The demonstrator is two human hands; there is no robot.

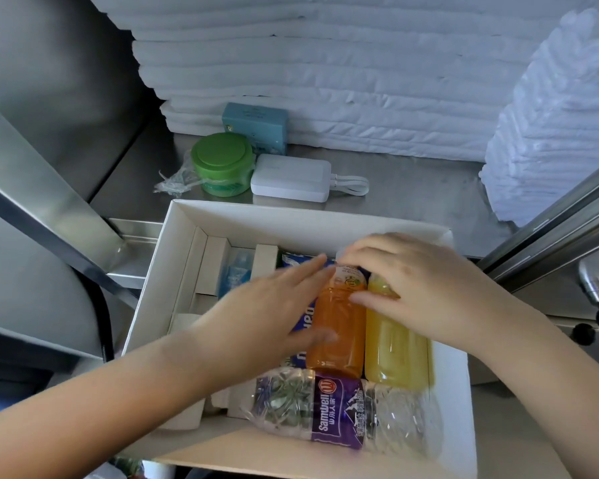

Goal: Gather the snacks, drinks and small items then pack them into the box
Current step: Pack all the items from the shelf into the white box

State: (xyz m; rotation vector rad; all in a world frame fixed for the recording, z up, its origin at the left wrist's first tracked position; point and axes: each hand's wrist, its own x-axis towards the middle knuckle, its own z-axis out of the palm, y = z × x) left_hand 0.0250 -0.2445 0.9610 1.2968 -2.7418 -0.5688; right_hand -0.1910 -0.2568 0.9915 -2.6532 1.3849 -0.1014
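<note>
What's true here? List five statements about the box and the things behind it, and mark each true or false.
1. The orange bottle and the yellow bottle lie side by side in the box. True.
2. The green-lidded jar sits in the box. False: it stands on the counter behind it.
3. The white power bank lies beside the jar. True.
4. The purple-labelled bag stands upright. False: it lies flat at the box's near side.
5. The right hand touches the orange bottle. True.

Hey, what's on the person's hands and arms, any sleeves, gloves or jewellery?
Nothing worn shows. The left hand and right hand are bare: no gloves or rings visible. The left forearm and right forearm are uncovered to the frame's edge, with no sleeve, watch or bracelet in view.
</note>
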